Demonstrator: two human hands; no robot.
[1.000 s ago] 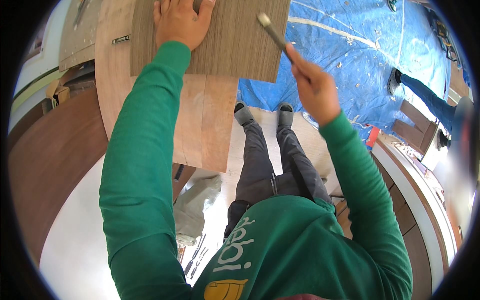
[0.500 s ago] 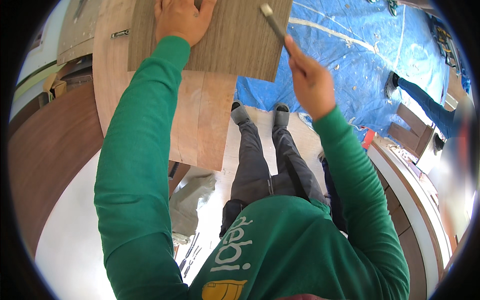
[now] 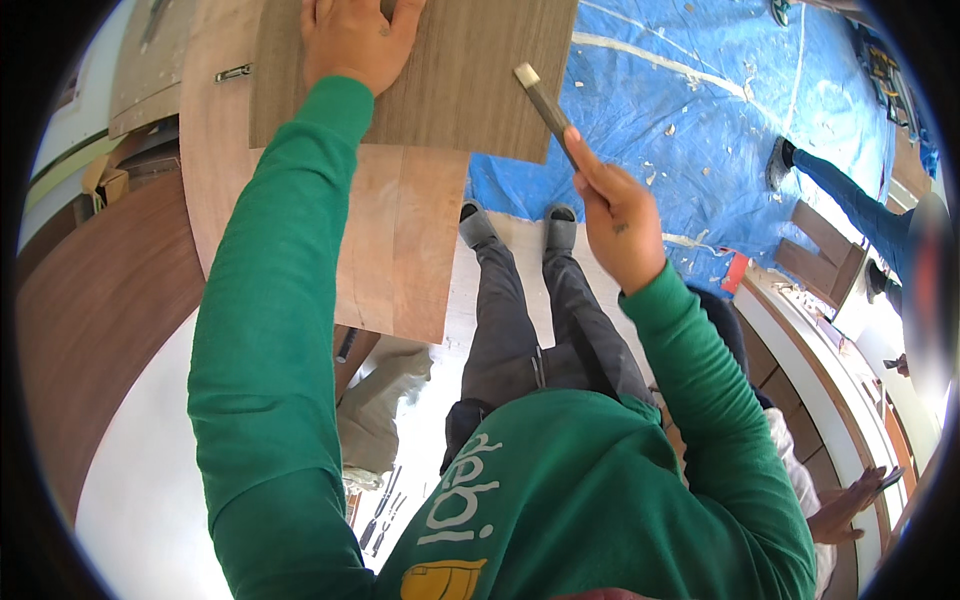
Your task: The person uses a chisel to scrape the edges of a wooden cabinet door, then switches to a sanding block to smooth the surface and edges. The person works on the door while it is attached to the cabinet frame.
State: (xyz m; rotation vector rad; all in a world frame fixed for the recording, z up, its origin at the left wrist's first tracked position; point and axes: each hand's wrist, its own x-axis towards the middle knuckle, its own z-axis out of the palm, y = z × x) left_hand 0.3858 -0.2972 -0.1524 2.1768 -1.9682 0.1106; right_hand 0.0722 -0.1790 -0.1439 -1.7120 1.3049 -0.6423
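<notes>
My left hand (image 3: 355, 45) lies on a grey-brown wood-grain panel (image 3: 480, 60), fingers apart, some tips out of view at the top edge. The panel rests on a lighter plywood sheet (image 3: 395, 250). My right hand (image 3: 615, 215) grips a slim dark bar (image 3: 545, 105) with a pale, squared tip, held angled by the panel's right edge, the tip over the panel; whether it touches cannot be told. A small metal fitting (image 3: 232, 74) is on the plywood, left of the panel.
Blue sheeting (image 3: 680, 120) covers floor to the right, with a person's leg (image 3: 850, 190) on it. A co-worker's hand (image 3: 845, 510) holds a dark object at lower right, near a white-faced ledge (image 3: 830, 370). A curved brown board (image 3: 100, 330) stands left.
My right hand and the bar rose slightly, then moved down toward me. My left hand stays on the panel. A co-worker's hand and pale sleeve have appeared at lower right.
</notes>
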